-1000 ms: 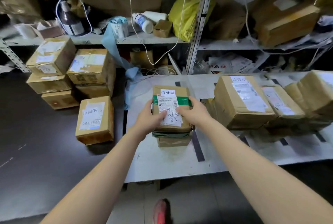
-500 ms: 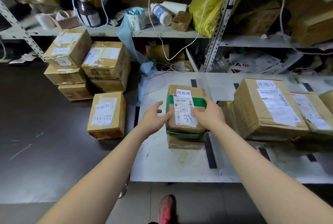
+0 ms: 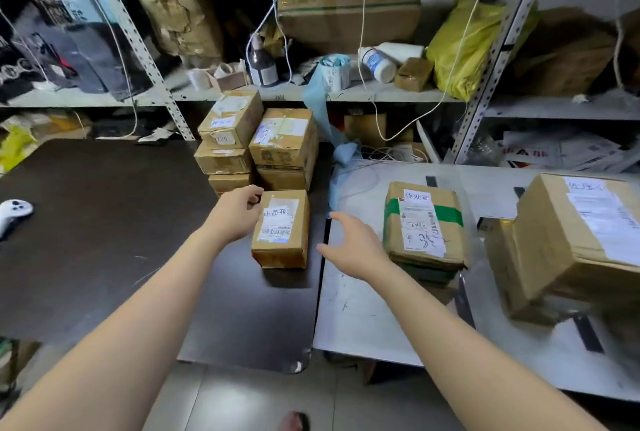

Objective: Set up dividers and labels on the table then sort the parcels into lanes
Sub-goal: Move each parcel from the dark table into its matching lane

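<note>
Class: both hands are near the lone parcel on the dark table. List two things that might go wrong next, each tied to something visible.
1. Only the left hand is at the parcel, by one far corner; the right hand is apart from it. A one-corner lift might tip or drop it.
2. The stack stands just behind the parcel; lifting carelessly could nudge it over.
</note>
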Demonstrator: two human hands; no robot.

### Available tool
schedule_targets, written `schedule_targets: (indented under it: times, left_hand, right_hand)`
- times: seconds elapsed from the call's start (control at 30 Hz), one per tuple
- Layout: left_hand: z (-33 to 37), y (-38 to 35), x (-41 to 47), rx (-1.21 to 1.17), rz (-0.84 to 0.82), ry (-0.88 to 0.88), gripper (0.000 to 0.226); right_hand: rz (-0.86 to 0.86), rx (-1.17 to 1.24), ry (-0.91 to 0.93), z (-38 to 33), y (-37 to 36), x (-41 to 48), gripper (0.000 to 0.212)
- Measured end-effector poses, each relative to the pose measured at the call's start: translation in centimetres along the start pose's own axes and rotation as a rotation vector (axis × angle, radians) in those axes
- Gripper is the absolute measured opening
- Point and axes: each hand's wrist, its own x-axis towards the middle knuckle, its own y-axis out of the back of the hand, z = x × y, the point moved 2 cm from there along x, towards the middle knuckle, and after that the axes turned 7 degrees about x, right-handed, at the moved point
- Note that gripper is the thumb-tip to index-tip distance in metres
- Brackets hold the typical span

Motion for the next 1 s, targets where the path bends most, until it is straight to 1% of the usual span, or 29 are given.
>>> schedule_targets:
  times: [0.13, 0.23, 0.37, 0.5, 0.6, 0.8, 0.9, 1.0]
  left_hand:
    - [-4.1, -0.3, 4.1, 0.037, -0.051, -0.047, 0.045]
    - [-6.4, -1.8, 8.1, 0.040, -0.132, -0.129, 0.045]
    - [-8.3, -4.5, 12.9, 0.029, -0.256, -0.247, 0.043]
    - [-9.1, -6.3, 15.9, -0.097, -0.353, -0.215, 0.052]
    - [-9.6, -7.4, 16.8, -0.271, -0.433, -0.184, 0.049]
    - [-10.3, -7.8, 16.3, -0.478, -0.389, -0.115, 0.028]
    - [-10.8, -7.7, 15.2, -0.573, -0.335, -0.046, 0.017]
    - [-10.9, -7.7, 13.5, -0.639, -0.304, 0.013, 0.013]
  right_hand:
    - [-0.004, 0.006, -0.072, -0.8, -4.2, 1.5, 0.078]
    - [0.049, 0.056, -0.166, -1.3, -7.3, 3.1, 0.076]
    - [0.151, 0.152, -0.284, -2.3, -11.3, 4.8, 0.062]
    - [0.238, 0.280, -0.410, -2.6, -14.0, 5.7, 0.059]
    - [0.279, 0.355, -0.474, -2.3, -15.1, 6.0, 0.060]
    - [0.391, 0.476, -0.516, -1.4, -16.1, 5.7, 0.067]
    - [0.464, 0.550, -0.499, -0.6, -16.6, 4.8, 0.062]
    - [0.550, 0.641, -0.458, -0.4, -16.6, 3.5, 0.058]
